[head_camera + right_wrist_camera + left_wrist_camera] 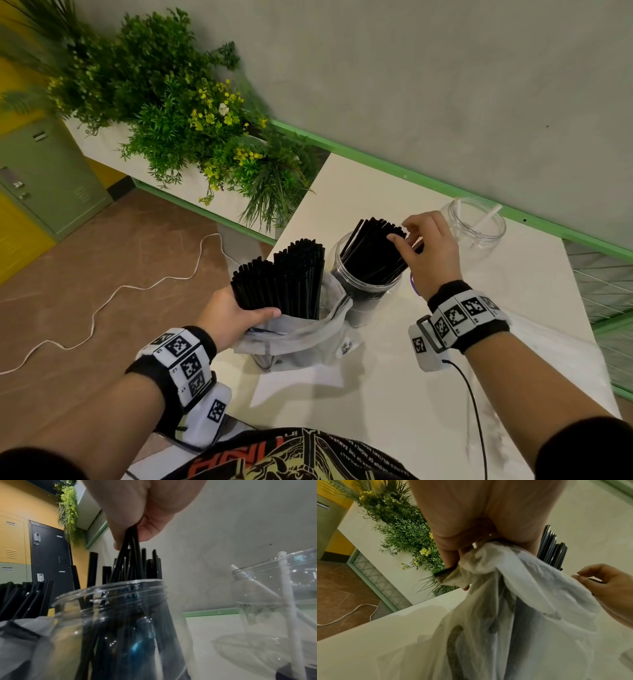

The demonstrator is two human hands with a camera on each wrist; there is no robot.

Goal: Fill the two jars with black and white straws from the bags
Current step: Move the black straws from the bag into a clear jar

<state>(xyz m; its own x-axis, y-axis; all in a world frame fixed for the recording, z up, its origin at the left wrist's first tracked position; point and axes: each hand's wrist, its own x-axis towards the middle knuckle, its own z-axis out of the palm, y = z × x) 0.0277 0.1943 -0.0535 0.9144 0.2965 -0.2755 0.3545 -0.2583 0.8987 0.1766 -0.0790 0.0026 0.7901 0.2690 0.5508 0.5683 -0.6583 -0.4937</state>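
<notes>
A translucent bag [301,337] full of black straws [286,277] stands on the white table [394,394]. My left hand [239,317] grips the bag's gathered top and the straw bundle; the left wrist view shows the fingers [452,553] curled into the plastic [530,588]. To the bag's right a clear jar [364,284] holds many black straws [371,251]. My right hand [426,246] pinches a few black straws [130,543] at their tops over this jar [111,592]. A second clear jar [479,224] farther right holds white straws [288,595].
A planter of green plants with yellow flowers [191,113] stands beyond the table's far left corner. A white cable [102,305] lies on the brown floor. Green lockers [44,171] are at the left. A grey wall with green trim [445,185] borders the table's far side.
</notes>
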